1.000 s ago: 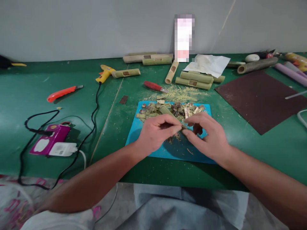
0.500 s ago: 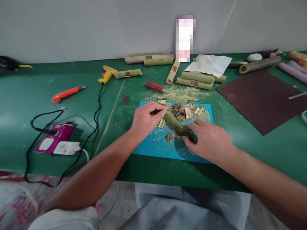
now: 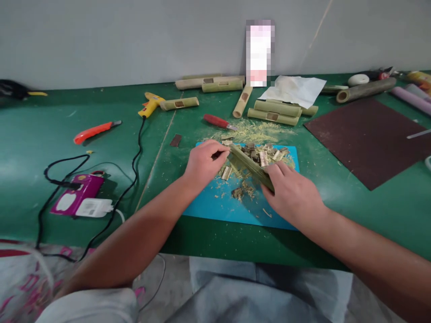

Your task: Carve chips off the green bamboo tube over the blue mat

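Observation:
My right hand [image 3: 292, 194] grips the near end of a green bamboo piece [image 3: 249, 164], which slants up and left over a blue cutting mat [image 3: 215, 206]. My left hand [image 3: 202, 163] is closed around a small dark tool, its tip at the far end of the bamboo. A heap of cut bamboo chips [image 3: 259, 154] lies at the mat's far edge, and a few scraps [image 3: 239, 193] lie under the bamboo.
On the green table: sawdust [image 3: 252, 129], a red-handled knife [image 3: 218, 121], an orange utility knife [image 3: 94, 131], a yellow glue gun [image 3: 150, 104] with its black cord, several bamboo tubes [image 3: 274, 112], white paper [image 3: 292, 89], a brown sheet [image 3: 367, 134], a purple device with white charger [image 3: 79, 202].
My hands came apart from a joined grip near the mat's middle. The left hand moved up toward the chips; the right hand lifted the bamboo piece so it slants more steeply.

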A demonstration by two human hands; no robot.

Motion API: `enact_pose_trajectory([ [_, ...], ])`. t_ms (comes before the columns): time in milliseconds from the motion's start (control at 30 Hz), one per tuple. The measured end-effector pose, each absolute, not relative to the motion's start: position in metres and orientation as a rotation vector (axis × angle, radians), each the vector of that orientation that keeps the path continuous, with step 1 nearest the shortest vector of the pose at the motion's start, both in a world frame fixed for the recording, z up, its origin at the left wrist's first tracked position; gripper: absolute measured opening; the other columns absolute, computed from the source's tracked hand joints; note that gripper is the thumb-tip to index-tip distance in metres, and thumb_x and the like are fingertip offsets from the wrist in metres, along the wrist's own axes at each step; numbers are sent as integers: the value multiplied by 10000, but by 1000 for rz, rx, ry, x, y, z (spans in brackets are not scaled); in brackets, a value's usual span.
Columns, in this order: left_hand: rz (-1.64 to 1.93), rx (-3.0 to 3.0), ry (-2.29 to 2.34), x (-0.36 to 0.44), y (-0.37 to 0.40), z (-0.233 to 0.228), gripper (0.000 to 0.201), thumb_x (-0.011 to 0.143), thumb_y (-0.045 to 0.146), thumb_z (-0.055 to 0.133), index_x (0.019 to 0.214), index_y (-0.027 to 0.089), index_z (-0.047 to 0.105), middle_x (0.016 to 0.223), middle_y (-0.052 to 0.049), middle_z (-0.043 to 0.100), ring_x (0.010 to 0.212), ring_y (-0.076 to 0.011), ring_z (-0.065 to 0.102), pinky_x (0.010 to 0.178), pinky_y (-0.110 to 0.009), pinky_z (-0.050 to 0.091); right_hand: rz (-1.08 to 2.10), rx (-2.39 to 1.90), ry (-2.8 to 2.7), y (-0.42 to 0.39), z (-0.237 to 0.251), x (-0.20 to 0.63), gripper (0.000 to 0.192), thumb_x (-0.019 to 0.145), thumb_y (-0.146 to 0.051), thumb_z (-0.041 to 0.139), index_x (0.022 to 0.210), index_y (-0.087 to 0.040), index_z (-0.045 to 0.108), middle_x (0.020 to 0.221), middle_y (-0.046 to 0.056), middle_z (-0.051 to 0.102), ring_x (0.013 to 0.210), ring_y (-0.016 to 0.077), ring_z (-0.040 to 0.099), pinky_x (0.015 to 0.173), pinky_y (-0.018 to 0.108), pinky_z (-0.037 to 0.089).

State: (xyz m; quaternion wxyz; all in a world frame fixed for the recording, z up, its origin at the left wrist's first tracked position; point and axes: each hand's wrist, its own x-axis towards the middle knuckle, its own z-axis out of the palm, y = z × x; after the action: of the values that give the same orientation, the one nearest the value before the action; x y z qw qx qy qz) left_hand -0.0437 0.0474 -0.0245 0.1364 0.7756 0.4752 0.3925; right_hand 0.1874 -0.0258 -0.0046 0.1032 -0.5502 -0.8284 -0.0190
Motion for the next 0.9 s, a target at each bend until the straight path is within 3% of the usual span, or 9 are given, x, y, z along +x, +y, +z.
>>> enact_pose_trajectory([
  [167,1167,2354,1322,-42,51,-26,129,896,210,608,895,188,735,915,-60,729,847,-165,677,821,-298,546,133,-1681,-2481,-27,-4,184,200,872,-368,581,950,-185,603,916,82,648,774,220,606,550,316,323],
  [400,1142,2428,1281,-41,57,-32,154,916,187,584,934,175,736,925,-71,718,885,-172,679,844,-298,540,254,-1689,-2496,-26,-5,182,228,933,-324,474,914,-163,635,885,85,653,723,198,589,560,327,307],
  [633,950,2620,1093,-35,57,-34,209,964,225,532,997,149,725,964,-94,691,913,-178,666,836,-291,527,236,-1669,-2476,-27,-6,180,218,920,-308,487,855,-159,632,837,77,642,667,173,548,549,321,276],
  [900,805,2840,1062,-36,55,-26,303,1005,243,443,887,142,703,876,-75,655,806,-163,621,734,-277,507,277,-1702,-2524,-26,-4,178,229,935,-306,481,907,-138,634,881,85,642,722,178,565,586,313,291],
])
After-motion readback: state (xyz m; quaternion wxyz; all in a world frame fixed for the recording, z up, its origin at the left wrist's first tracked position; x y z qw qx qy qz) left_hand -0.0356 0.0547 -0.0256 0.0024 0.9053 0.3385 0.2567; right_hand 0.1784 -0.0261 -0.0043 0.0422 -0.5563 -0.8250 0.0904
